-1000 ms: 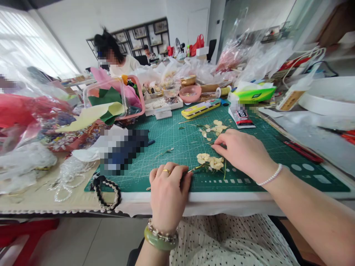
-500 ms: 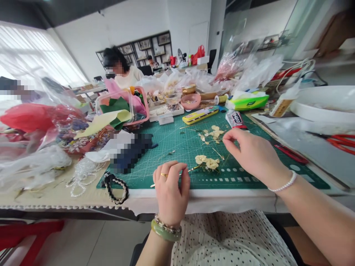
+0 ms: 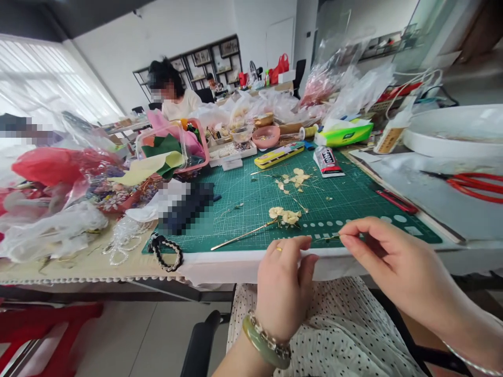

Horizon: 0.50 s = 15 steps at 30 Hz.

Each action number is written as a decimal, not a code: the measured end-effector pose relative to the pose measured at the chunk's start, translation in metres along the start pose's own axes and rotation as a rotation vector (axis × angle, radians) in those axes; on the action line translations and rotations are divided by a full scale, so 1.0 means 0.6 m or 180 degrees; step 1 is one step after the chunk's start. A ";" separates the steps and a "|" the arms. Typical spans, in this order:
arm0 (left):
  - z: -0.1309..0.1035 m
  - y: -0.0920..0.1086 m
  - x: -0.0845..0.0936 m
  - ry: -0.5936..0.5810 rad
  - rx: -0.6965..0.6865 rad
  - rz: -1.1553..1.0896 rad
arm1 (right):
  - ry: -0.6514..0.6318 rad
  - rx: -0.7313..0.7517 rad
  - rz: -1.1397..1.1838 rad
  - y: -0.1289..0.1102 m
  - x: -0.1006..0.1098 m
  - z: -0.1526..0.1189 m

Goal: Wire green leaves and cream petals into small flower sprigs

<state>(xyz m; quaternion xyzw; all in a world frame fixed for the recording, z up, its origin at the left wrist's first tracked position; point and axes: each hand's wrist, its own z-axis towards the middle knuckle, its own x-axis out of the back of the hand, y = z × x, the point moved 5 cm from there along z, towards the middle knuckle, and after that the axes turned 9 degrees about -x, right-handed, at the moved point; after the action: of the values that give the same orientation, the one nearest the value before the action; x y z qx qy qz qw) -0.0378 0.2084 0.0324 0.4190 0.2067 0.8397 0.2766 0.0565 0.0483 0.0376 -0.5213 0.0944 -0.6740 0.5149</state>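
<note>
A gold hairpin point(image 3: 241, 235) with cream flowers point(image 3: 286, 215) at one end lies across the green cutting mat point(image 3: 251, 201). In front of it is my left hand point(image 3: 285, 283), with curled fingers and a gap between thumb and forefinger; nothing shows in it. Thumb and forefinger of my right hand point(image 3: 396, 267) pinch a thin wire stem point(image 3: 332, 237) over the mat's near edge. Its free end points toward my left fingertips; I cannot tell whether it touches them. Loose cream flowers on wires point(image 3: 296, 179) lie further back on the mat.
A glue tube point(image 3: 328, 161), a yellow tin point(image 3: 280, 155) and a red cutter point(image 3: 396, 201) lie around the mat. Red-handled scissors point(image 3: 475, 184) and a white basin point(image 3: 456, 131) are right. A braided hair tie point(image 3: 167, 256) sits left. Another person point(image 3: 178, 99) sits across the table.
My left hand has come off the hairpin and moved right, leaving it on the mat. My right hand has drawn back from the loose flowers toward the near edge with a wire stem.
</note>
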 end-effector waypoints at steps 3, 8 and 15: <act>0.013 -0.018 -0.009 -0.0059 0.0298 -0.0310 | -0.0197 -0.0338 0.0113 0.020 -0.014 0.015; 0.035 -0.025 -0.035 -0.0075 0.0961 -0.1638 | -0.0363 -0.0574 0.0359 0.007 -0.023 0.019; -0.017 -0.043 -0.034 0.0121 0.1762 -0.2011 | -0.0049 -0.1055 0.0197 0.050 0.012 0.022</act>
<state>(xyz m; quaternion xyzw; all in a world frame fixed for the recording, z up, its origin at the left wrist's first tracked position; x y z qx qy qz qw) -0.0285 0.2137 -0.0006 0.3779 0.5479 0.6340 0.3937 0.0857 0.0345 0.0276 -0.6010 0.2164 -0.6290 0.4430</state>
